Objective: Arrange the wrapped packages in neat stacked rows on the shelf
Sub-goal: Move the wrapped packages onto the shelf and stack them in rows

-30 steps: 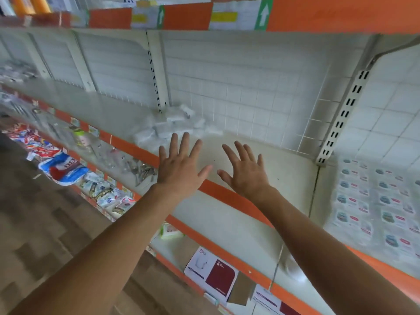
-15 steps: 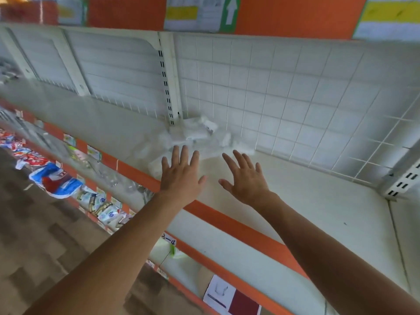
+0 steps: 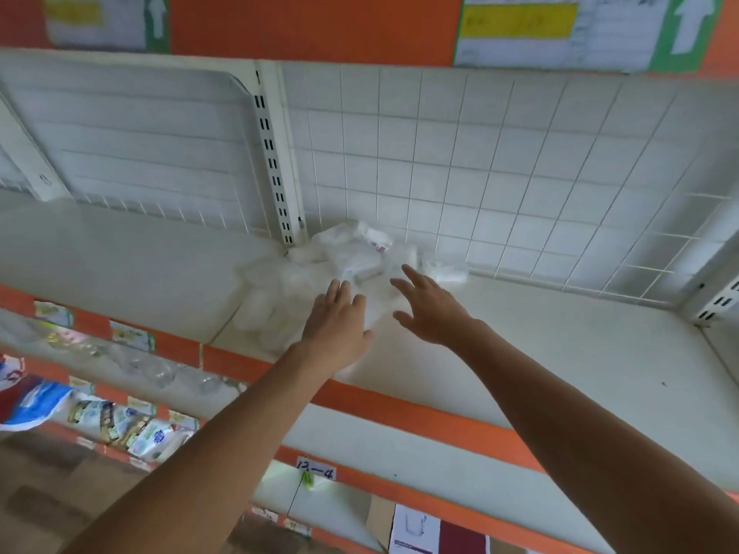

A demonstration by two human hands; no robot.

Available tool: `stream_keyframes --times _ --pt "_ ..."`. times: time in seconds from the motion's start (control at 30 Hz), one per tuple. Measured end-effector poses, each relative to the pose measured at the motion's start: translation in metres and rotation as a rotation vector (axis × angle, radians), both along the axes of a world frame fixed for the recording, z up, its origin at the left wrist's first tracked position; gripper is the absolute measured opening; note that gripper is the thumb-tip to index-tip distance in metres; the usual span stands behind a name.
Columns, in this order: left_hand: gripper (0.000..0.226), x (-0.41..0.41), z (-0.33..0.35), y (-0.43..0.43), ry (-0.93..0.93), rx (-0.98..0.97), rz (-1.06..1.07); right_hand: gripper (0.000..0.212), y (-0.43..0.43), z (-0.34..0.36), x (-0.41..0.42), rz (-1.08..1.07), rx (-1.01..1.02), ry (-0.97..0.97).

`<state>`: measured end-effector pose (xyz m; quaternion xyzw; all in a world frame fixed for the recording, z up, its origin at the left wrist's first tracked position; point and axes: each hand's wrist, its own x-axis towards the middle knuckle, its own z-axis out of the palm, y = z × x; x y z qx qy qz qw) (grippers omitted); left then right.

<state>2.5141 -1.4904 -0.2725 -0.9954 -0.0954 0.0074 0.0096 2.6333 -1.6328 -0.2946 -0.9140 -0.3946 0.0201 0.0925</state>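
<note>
Shelf (image 3: 560, 353) white, orange-edged, grid-backed; packages (image 3: 352, 253) heaped; left hand (image 3: 336, 325), right hand (image 3: 432, 309) fingers spread, contact unclear.

We face a white metal shelf (image 3: 560, 353) with an orange front strip (image 3: 400, 409), backed by a white wire grid panel (image 3: 480, 173) and a slotted upright (image 3: 276, 165). Above us runs an orange band (image 3: 320, 26) carrying paper signs (image 3: 540, 30). Lower shelves hold colourful packets (image 3: 120, 425), and a brown patterned floor (image 3: 40, 493) shows at lower left.

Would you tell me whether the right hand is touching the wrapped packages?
Cannot tell. In the head view the right hand overlaps the wrapped packages, but blur hides any contact or gap.
</note>
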Motion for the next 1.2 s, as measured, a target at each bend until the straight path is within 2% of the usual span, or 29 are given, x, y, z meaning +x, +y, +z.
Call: stream_keyframes --times 0.13,0.33,0.47,0.6,0.77,1.03,1.2 --pt "0.047 0.011 0.002 0.006 -0.024 -0.028 -0.039 0.059 0.009 0.001 0.006 -0.008 0.058 0.045" --pt "0.046 0.023 0.006 0.017 0.004 -0.133 -0.023 0.049 0.015 0.008 0.011 -0.048 0.040 0.013" --pt "0.054 0.030 0.007 0.019 0.035 -0.173 0.005 0.056 0.008 0.010 0.008 -0.077 0.033 -0.027" --pt "0.060 0.033 0.011 0.015 -0.055 -0.177 -0.045 0.068 -0.010 0.013 0.004 -0.139 0.031 -0.048" --pt "0.063 0.041 0.026 -0.009 -0.165 -0.161 -0.168 0.075 -0.044 0.027 -0.003 -0.272 0.024 -0.094" --pt "0.060 0.061 0.029 -0.074 -0.195 -0.271 -0.356 0.071 -0.132 0.047 -0.036 -0.591 -0.015 -0.193" --pt "0.061 0.059 0.029 -0.138 -0.191 -0.319 -0.450 0.071 -0.201 0.050 -0.057 -0.697 0.002 -0.218"
